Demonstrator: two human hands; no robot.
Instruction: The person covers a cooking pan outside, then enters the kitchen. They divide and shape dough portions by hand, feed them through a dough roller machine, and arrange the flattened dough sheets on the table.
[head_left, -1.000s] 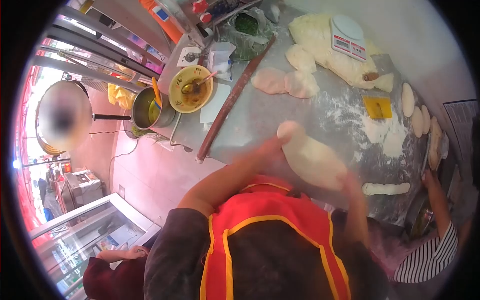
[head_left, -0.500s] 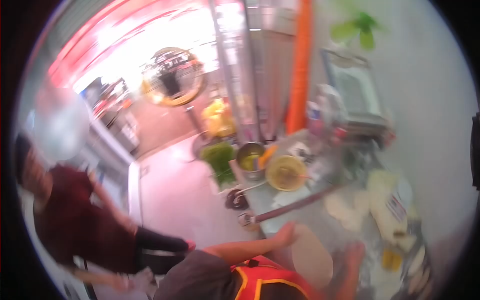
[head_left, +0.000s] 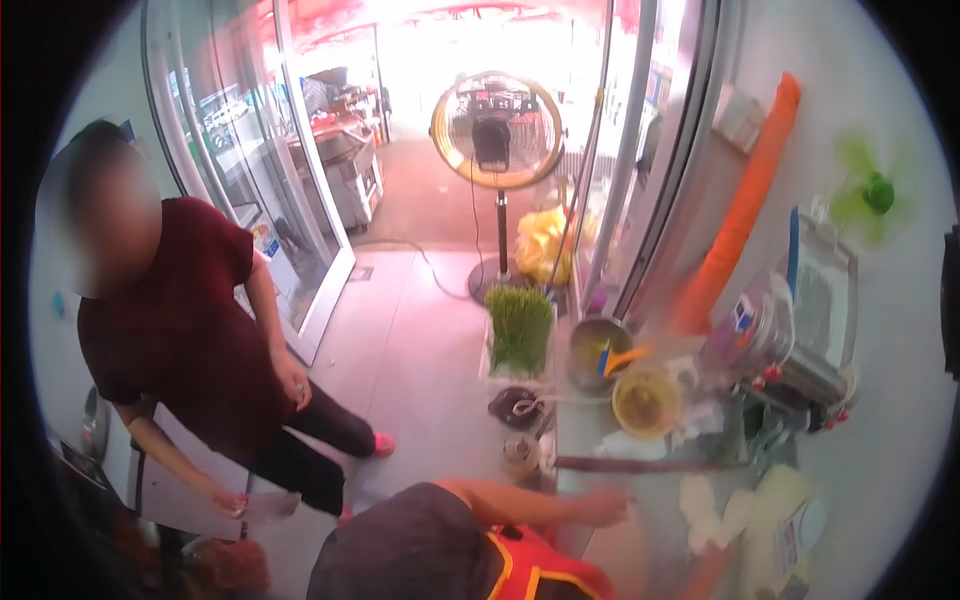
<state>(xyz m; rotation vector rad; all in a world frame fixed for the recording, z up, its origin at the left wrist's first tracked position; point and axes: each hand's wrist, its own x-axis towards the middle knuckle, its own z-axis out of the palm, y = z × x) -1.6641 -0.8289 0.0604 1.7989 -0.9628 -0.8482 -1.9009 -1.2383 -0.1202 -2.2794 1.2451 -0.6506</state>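
A flat, pale sheet of dough [head_left: 618,556] shows at the bottom edge of the view, over the worktop. My left hand [head_left: 602,508] is at its upper edge; motion smears the fingers, so their grip is unclear. My right hand [head_left: 712,566] is low on the dough's right side, also blurred and partly faded into the background. Beyond my hands a long dark rolling pin [head_left: 650,465] lies across the worktop. More pale dough pieces [head_left: 702,512] lie to the right, beside a white scale [head_left: 808,524].
A person in a dark red top [head_left: 190,335] stands at the left, holding something clear. A yellow bowl [head_left: 645,402] and a metal pot [head_left: 590,368] stand past the rolling pin. Greens [head_left: 520,330] and a standing fan [head_left: 498,135] are farther off.
The view has swung up and left, toward the doorway and the other person. My hands and the dough sheet now sit lower in view. The person's arm hangs beside the body.
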